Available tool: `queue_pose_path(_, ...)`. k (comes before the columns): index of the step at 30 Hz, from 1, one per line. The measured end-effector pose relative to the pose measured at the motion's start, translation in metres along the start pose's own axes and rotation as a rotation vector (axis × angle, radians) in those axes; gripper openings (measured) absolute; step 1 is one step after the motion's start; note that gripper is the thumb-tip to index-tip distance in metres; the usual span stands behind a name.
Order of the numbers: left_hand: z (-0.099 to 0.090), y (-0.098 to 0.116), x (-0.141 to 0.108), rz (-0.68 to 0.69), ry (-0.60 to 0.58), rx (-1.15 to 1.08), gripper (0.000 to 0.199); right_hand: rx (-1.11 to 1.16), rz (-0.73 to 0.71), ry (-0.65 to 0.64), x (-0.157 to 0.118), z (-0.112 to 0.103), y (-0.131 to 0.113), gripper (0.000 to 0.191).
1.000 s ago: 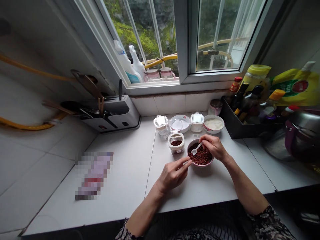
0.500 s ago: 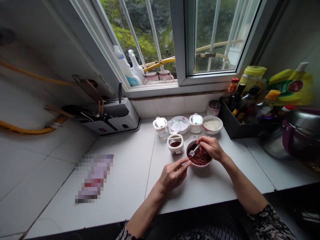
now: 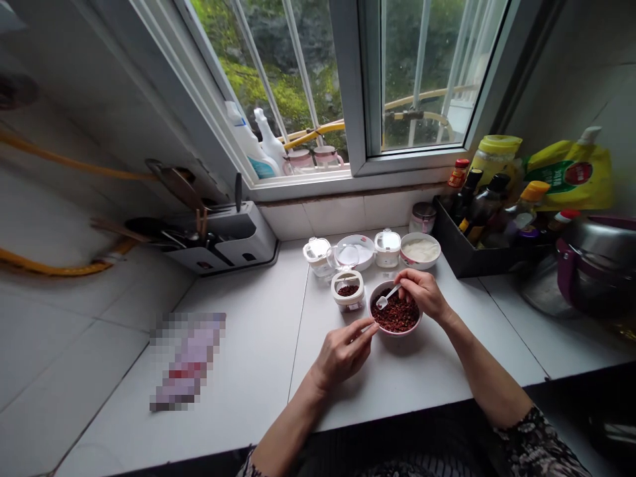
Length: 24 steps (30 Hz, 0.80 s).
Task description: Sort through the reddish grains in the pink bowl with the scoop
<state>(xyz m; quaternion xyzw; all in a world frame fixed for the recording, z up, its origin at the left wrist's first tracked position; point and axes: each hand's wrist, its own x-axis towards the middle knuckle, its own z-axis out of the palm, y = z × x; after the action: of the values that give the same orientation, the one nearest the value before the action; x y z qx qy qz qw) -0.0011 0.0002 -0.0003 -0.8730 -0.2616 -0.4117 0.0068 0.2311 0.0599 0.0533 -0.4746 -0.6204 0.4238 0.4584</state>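
A bowl (image 3: pixel 396 333) of dark red dried spice sits on the white counter. My right hand (image 3: pixel 422 293) is closed on a small white spoon (image 3: pixel 387 297), its scoop over the spice. At the bowl's left rim, my left hand (image 3: pixel 346 351) touches the edge with its fingertips. Just left of the bowl stands a small clear jar (image 3: pixel 348 298) with a pale rim and the same red spice inside. Behind are two more lidded jars, one left (image 3: pixel 317 256) and one right (image 3: pixel 387 248), a bowl of white powder (image 3: pixel 362 252) and a bowl of pale grains (image 3: pixel 421 250).
A black box (image 3: pixel 464 257) of sauce bottles stands at the right, beside a metal pot (image 3: pixel 606 265) with purple parts. A grey utensil holder (image 3: pixel 248 238) is at the back left. A blurred purple packet (image 3: pixel 191 361) lies on the left counter.
The spoon has risen slightly from the spice, with my right hand still on it. My left hand has stayed at the bowl's rim. The camera view has shifted a little.
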Motion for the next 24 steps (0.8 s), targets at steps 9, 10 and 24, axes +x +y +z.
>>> queue_pose_path(9,0.0,0.0,0.002,0.015,0.012,0.006,0.036,0.175,0.067,0.013,0.006,-0.006,-0.001,0.025)
queue_pose_path(10,0.0,0.0,0.002,0.017,0.014,0.003,0.036,0.183,0.069,0.017,0.006,-0.006,-0.001,0.026)
queue_pose_path(24,0.001,0.001,0.004,0.028,0.027,0.029,0.036,-0.122,-0.335,0.14,0.005,0.041,-0.017,0.019)
